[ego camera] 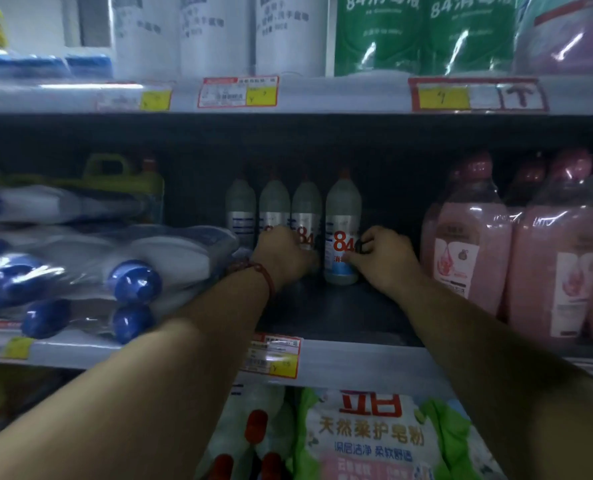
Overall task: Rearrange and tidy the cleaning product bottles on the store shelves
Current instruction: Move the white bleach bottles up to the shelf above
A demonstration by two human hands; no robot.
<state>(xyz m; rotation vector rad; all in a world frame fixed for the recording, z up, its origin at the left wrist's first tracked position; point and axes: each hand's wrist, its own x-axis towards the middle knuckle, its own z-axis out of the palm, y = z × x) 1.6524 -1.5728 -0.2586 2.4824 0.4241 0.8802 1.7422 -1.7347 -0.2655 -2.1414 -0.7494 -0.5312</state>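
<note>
On the dark middle shelf (pixel 340 317), four 84 disinfectant bottles (pixel 240 202) stand in a row, set well back. They look full, so I judge them fairly heavy, stiff-walled and slick over the label, steadiest taken low on the body. My right hand (pixel 385 259) curls round the rightmost bottle (pixel 343 209) there, my left hand (pixel 283 254) round its neighbour (pixel 306 206).

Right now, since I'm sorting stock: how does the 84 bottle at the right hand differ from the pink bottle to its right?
The 84 bottle is slim, white and silver; the pink bottle is broad and pink. The right hand grips the 84 bottle; the pink bottle is untouched. Both stand upright on one shelf.
</note>
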